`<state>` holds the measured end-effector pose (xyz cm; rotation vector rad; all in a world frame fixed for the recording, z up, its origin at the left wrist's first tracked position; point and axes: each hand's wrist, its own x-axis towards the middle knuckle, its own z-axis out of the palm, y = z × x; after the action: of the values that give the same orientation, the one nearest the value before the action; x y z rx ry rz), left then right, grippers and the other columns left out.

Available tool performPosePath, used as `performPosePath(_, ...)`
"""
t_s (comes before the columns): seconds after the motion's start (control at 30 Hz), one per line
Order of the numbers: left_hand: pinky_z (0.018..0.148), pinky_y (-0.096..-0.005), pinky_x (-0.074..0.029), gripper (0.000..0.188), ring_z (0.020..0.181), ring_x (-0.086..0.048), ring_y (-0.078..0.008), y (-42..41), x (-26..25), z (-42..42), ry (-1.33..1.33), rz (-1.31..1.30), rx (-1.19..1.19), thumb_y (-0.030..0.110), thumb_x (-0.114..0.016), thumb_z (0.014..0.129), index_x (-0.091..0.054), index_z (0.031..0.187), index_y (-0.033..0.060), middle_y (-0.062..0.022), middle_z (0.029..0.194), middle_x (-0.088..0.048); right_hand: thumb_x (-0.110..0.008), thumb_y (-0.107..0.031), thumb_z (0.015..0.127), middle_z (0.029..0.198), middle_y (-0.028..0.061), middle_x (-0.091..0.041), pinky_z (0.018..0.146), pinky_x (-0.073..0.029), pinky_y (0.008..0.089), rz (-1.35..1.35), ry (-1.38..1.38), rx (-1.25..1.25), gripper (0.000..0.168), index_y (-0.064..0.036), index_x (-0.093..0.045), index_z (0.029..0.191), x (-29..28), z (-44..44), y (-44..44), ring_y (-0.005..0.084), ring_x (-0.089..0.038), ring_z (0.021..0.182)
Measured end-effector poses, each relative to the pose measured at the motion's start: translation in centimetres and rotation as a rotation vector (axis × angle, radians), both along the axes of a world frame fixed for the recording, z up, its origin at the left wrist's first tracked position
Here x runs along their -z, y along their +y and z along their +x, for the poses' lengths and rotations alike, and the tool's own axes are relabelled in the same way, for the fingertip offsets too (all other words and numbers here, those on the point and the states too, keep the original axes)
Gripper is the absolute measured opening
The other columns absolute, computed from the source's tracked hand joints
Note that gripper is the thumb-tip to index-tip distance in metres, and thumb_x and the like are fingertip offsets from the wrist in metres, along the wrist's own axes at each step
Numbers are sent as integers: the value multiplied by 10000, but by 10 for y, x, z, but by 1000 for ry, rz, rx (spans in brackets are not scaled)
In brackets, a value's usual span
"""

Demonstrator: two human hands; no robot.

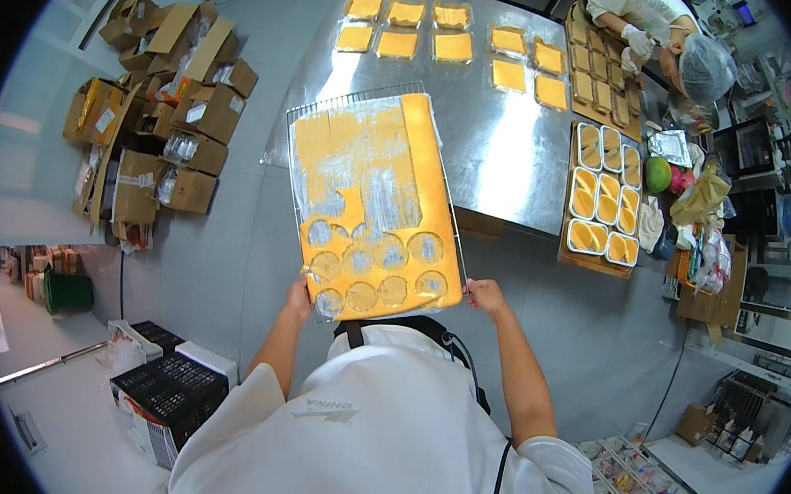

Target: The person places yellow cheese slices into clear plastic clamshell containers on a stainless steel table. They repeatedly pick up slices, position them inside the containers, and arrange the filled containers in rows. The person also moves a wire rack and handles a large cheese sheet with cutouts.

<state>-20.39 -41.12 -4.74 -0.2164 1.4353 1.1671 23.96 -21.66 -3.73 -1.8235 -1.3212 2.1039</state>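
Note:
Between my hands is a wire cooling rack (455,225) bearing a leftover yellow sponge cake sheet (416,132) on a pale liner. Rows of round cut-outs mark the sheet's near half; its far part is mostly stripped down to the scraped liner. My left hand (299,298) grips the rack's near left edge, the fingers partly hidden beneath it. At the near right edge, my right hand (486,296) has its fingers closed on the rack's rim. The rack's far end overlaps the steel table (476,134) in view.
Yellow cake squares (451,46) in clear containers stand along the table's far side. At right are a wooden board (595,263) with filled rectangular tubs and a co-worker in a hair net (707,68) bending over brown slabs. Cardboard boxes (202,114) pile up on the left.

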Motion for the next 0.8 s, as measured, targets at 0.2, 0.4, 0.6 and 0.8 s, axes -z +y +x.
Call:
performPosePath(0.2,938,-358,-489,398,1062,-626,-225,7,-8,-2,-1,-36,-7,252,-346,988,-581,1225,36,-98,1173,-661,-509,-316,998,741,52,-648,533,-458,253,-23,16,21,376,-41,-642,780,1,-4,-6,102,-537,582)
performPosePath(0.4,914,-356,-504,396,1045,-632,-228,8,-6,-5,-9,-40,22,245,-340,1001,-574,1227,18,-111,1177,-653,-478,-333,1008,758,56,-649,579,-472,248,-45,23,-9,383,-43,-635,814,4,-5,-4,104,-554,626)
performPosePath(0.6,872,-339,-510,378,1024,-638,-206,2,14,-15,0,-45,44,257,-354,1003,-594,1205,45,-90,1158,-666,-494,-336,999,743,63,-657,568,-475,249,-45,-15,-20,394,-36,-645,793,14,-7,-3,114,-587,635)
performPosePath(0.8,941,-355,-478,386,1072,-617,-213,4,14,-16,-47,-15,40,268,-345,1013,-582,1226,50,-84,1194,-650,-513,-325,990,707,61,-646,552,-481,259,33,50,44,391,-24,-654,784,21,-6,-4,118,-583,597)
